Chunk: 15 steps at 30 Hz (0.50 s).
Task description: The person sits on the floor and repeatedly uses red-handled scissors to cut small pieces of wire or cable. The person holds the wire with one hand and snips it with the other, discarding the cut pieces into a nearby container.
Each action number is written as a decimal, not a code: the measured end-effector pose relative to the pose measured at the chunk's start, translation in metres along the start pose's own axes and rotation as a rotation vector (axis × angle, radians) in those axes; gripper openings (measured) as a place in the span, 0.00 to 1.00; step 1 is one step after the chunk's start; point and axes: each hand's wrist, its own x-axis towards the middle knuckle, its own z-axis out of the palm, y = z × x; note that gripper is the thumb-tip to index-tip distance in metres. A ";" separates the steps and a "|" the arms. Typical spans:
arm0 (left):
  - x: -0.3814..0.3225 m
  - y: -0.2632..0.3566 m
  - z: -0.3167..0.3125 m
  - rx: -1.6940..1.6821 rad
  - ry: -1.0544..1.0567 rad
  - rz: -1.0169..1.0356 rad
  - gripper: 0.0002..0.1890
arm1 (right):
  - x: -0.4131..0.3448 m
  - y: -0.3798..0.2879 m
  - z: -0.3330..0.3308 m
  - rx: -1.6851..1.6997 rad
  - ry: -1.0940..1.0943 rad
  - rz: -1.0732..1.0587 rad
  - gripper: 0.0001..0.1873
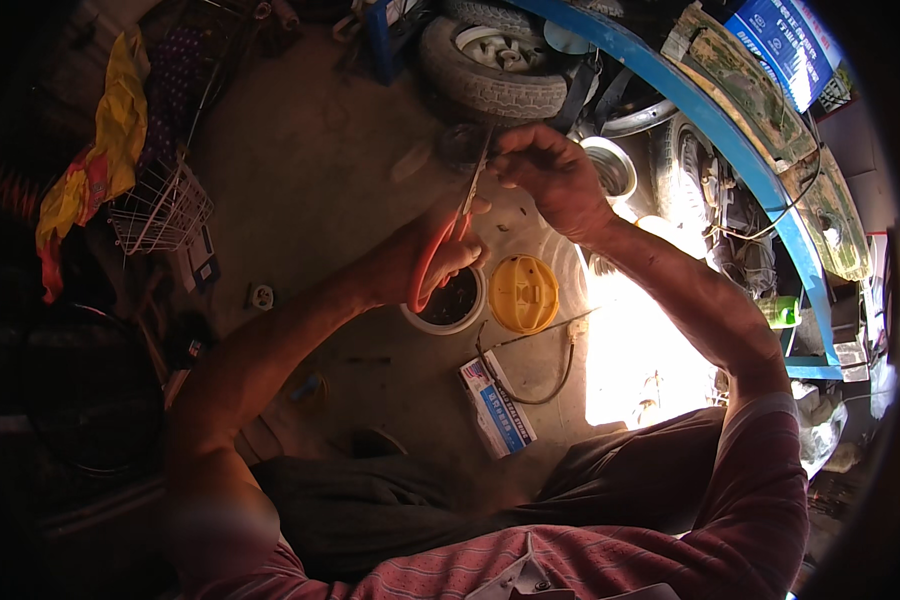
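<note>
My left hand [450,251] grips a red-handled cutting tool [429,262], which looks like a pair of scissors. Its narrow blades [476,176] point up and away from me. Beside the blade tips is my right hand [551,176], its fingers curled close together. Whether something small is pinched in them is hidden. Under my left hand, a round white-rimmed tub [482,300] with dark contents stands on the floor. A yellow ribbed round lid [524,294] lies to its right. Past the blades is a dark round object [459,146], too dim to name.
A printed cardboard box [497,405] and a cable with a plug [576,328] lie nearer me. Tyred wheels [495,71] stand ahead, beside a blue metal frame [727,127]. On the left is a wire basket [163,206] under a yellow plastic bag [116,127]. Glaring sunlight hits the right-hand floor.
</note>
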 end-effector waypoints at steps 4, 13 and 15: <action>-0.002 -0.003 0.000 0.166 0.037 0.093 0.25 | -0.001 0.003 0.000 -0.084 -0.009 -0.050 0.11; -0.003 0.001 0.004 0.271 0.118 0.100 0.19 | -0.002 -0.002 0.005 -0.115 0.014 -0.028 0.10; -0.003 -0.001 0.005 0.283 0.122 0.088 0.19 | -0.004 -0.006 0.005 -0.131 0.005 -0.013 0.10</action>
